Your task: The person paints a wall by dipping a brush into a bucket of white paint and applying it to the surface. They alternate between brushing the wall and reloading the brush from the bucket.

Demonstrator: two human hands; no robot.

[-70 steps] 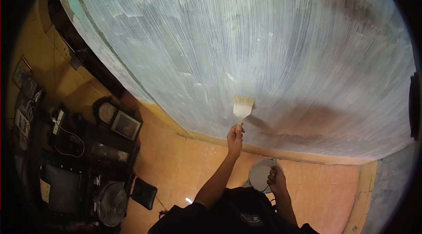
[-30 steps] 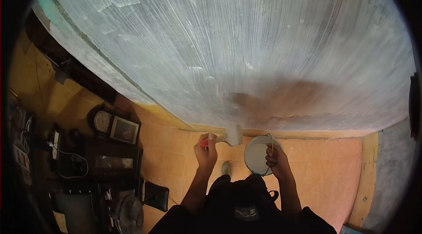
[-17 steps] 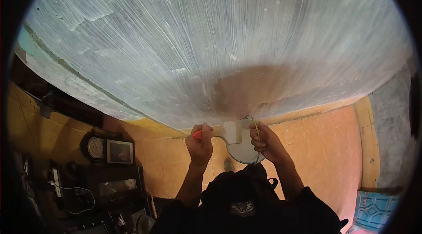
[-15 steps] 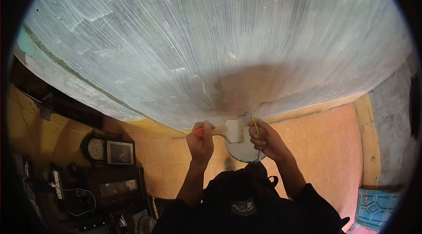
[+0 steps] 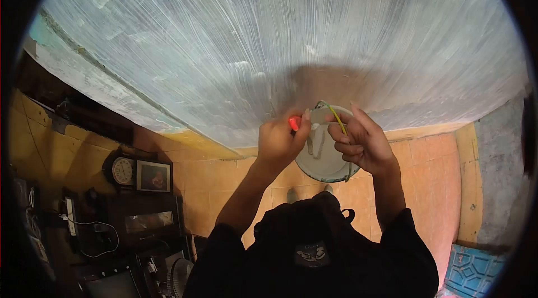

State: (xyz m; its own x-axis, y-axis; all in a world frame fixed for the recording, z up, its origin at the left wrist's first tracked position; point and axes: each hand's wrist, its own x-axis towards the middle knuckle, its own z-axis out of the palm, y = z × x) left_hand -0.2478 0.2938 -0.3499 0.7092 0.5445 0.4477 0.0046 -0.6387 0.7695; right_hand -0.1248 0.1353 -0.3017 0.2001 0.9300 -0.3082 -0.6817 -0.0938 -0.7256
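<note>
My left hand (image 5: 280, 140) is closed around a paintbrush, whose red handle end (image 5: 295, 123) sticks out near the thumb. The brush head seems to point down over the bucket, but my hand hides part of it. A round bucket (image 5: 303, 170) with pale paint inside hangs in front of me, close to the wall. My right hand (image 5: 367, 144) has its fingers curled round the bucket's thin handle (image 5: 335, 115), which shows a yellow-green stretch; the index finger is partly raised.
The wall (image 5: 224, 35) ahead carries streaky whitish brush strokes. Orange tiles (image 5: 426, 186) cover the floor. At the left stand a dark cabinet (image 5: 115, 208), a clock (image 5: 123, 171), a framed picture (image 5: 153, 176) and a fan (image 5: 179, 275). A blue patterned panel (image 5: 475, 270) is at the lower right.
Both hands and the bucket have risen in view and shifted right. The brush has gone from lying sideways above the bucket to pointing down toward it, its red end now turned up.
</note>
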